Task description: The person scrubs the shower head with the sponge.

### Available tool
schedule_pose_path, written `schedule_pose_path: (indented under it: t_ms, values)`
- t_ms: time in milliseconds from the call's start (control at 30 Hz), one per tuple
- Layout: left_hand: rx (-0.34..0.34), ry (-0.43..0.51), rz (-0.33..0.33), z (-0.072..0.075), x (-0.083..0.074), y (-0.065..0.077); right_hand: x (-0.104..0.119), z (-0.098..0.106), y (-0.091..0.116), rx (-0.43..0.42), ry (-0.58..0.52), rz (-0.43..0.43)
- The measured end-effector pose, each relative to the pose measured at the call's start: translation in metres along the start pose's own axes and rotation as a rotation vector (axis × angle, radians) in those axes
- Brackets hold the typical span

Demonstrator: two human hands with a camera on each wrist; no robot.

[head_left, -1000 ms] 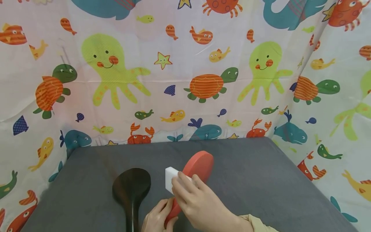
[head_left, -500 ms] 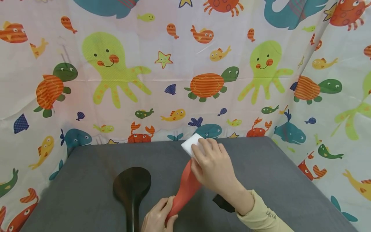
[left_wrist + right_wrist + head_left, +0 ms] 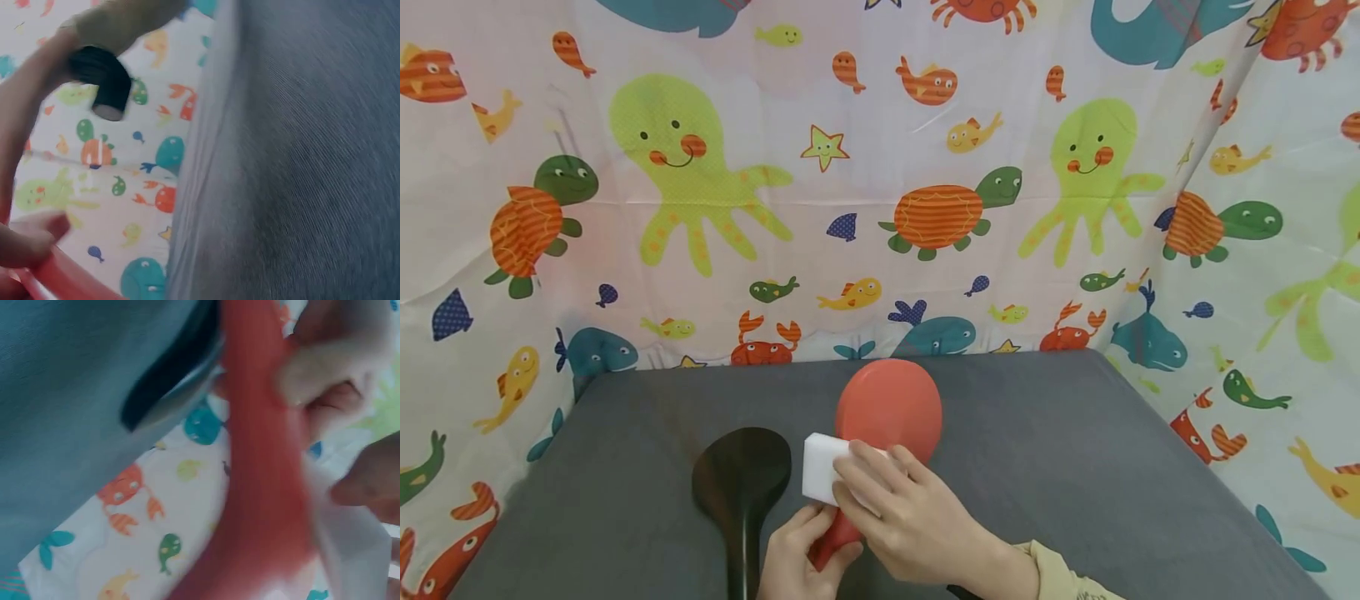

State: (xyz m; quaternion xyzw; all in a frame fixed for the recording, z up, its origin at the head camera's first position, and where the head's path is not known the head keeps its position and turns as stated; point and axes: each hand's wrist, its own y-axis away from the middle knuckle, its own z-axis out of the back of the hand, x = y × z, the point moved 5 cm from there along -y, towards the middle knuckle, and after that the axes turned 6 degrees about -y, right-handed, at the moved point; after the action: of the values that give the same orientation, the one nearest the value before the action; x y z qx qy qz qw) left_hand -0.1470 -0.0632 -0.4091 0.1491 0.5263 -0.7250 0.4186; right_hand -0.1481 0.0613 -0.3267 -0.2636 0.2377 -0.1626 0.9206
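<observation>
A red spoon-shaped utensil [image 3: 891, 400] is held up over the grey table in the head view, its broad round end upward. My left hand [image 3: 805, 554] grips the lower handle. My right hand [image 3: 910, 517] holds a white sponge block [image 3: 822, 471] against the utensil's lower part, just above the left hand. In the right wrist view the red utensil [image 3: 262, 437] is close and blurred, with the sponge [image 3: 359, 544] along its side. Only a bit of the red handle [image 3: 72, 278] shows in the left wrist view. Fingers and sponge hide the utensil's neck.
A black spoon-like utensil [image 3: 741, 479] lies left of my hands, its handle running toward the near edge. Grey cloth [image 3: 1037, 433] covers the table. A curtain [image 3: 865, 217] printed with sea animals hangs behind and at both sides.
My right hand slid the sponge up to the utensil's top end, then back down near the handle. The utensil has turned its broad round face toward the head camera. My left hand keeps its grip.
</observation>
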Motion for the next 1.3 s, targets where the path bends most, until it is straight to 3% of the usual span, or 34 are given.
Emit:
schedule_pose_path:
  t_ms: [167, 267, 367, 500, 600, 667, 733, 833, 900, 1067, 1133, 1200, 1300]
  values:
    - [0.127, 0.356, 0.311, 0.003, 0.004, -0.004, -0.031, 0.008, 0.001, -0.188, -0.092, -0.1]
    - [0.135, 0.462, 0.378, 0.002, 0.003, -0.003, -0.058, 0.018, 0.003, -0.337, -0.12, -0.223]
    - [0.153, 0.557, 0.366, 0.0, 0.0, -0.003, -0.085, 0.025, 0.012, -0.443, -0.188, -0.39]
    - [0.216, 0.805, 0.271, 0.0, -0.004, -0.005, -0.106, 0.023, 0.027, -0.55, -0.379, -0.612]
    - [0.288, 1.0, 0.206, -0.001, -0.005, -0.005, -0.103, 0.017, 0.03, -0.602, -0.613, -0.661]
    - [0.336, 1.089, 0.202, -0.003, -0.005, -0.005, -0.095, 0.013, 0.026, -0.625, -0.784, -0.624]
    - [0.382, 1.133, 0.246, -0.006, -0.004, -0.003, -0.084, 0.01, 0.021, -0.652, -0.937, -0.555]
    - [0.435, 1.194, 0.325, -0.01, -0.003, 0.0, -0.067, 0.006, 0.013, -0.693, -1.009, -0.451]
    - [0.453, 1.255, 0.332, -0.011, -0.003, -0.001, -0.056, 0.005, 0.01, -0.703, -0.962, -0.384]
    - [0.524, 1.546, 0.19, -0.009, -0.01, -0.006, -0.03, 0.001, 0.007, -0.644, -0.665, -0.207]
    - [0.559, 1.612, 0.162, -0.008, -0.012, -0.008, -0.024, -0.001, 0.006, -0.614, -0.574, -0.147]
    - [0.573, 1.604, 0.182, -0.008, -0.012, -0.007, -0.022, -0.001, 0.004, -0.59, -0.53, -0.089]
    - [0.563, 1.5, 0.222, -0.008, -0.011, -0.007, -0.022, -0.001, 0.003, -0.566, -0.491, -0.034]
